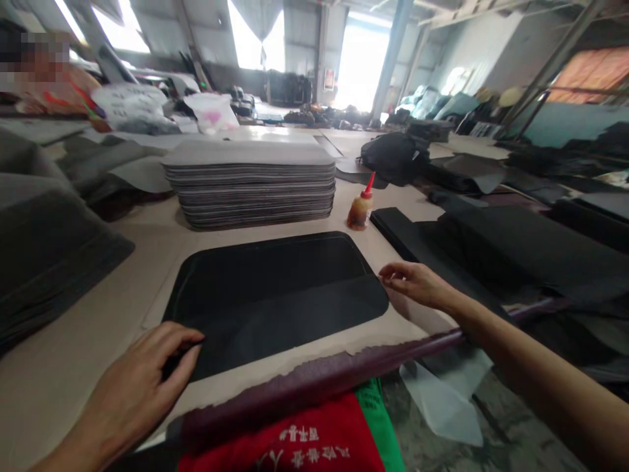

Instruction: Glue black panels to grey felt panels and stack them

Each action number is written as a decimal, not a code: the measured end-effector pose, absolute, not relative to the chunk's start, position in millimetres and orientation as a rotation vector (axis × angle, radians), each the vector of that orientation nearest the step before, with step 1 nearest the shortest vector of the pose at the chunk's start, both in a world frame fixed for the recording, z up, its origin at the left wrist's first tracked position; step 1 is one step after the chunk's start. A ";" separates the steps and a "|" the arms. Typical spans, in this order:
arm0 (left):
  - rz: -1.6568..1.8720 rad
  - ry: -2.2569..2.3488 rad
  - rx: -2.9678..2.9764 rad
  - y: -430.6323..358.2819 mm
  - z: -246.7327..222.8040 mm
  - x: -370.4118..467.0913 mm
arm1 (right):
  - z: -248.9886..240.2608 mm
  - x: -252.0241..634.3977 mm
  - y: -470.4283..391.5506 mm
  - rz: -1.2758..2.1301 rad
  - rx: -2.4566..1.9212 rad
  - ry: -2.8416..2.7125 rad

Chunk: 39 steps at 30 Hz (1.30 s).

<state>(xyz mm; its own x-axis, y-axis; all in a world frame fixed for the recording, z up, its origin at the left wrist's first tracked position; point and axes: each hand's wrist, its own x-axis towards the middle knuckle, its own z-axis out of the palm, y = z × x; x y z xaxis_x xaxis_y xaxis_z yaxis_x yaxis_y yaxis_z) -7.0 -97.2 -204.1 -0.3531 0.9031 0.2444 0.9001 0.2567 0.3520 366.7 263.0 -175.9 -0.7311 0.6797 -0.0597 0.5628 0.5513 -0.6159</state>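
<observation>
While the left grip [147, 367] lies at the near-left corner of a black panel [275, 295], the right grip [417, 284] is at its right edge; whether either pinches it cannot be told. Panel flat on tabletop [152, 239], between both; beyond, sheet stack [253, 193] and red-tipped bottle [360, 213].

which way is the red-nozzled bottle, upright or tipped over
Upright: the squeeze bottle rests on its base on the tabletop, its red nozzle pointing upward.
</observation>
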 end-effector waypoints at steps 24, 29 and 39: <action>0.695 2.494 1.800 -97.5 -202.8 -5.9 | -148.4 329.2 266.9 0.944 -1.038 -2.738; 0.680 2.484 1.845 -97.4 -203.3 -6.2 | -119.8 323.1 233.7 0.768 -0.787 -2.828; 0.678 2.492 1.804 -97.8 -203.5 -5.6 | -127.7 325.7 249.4 0.767 -1.066 -2.752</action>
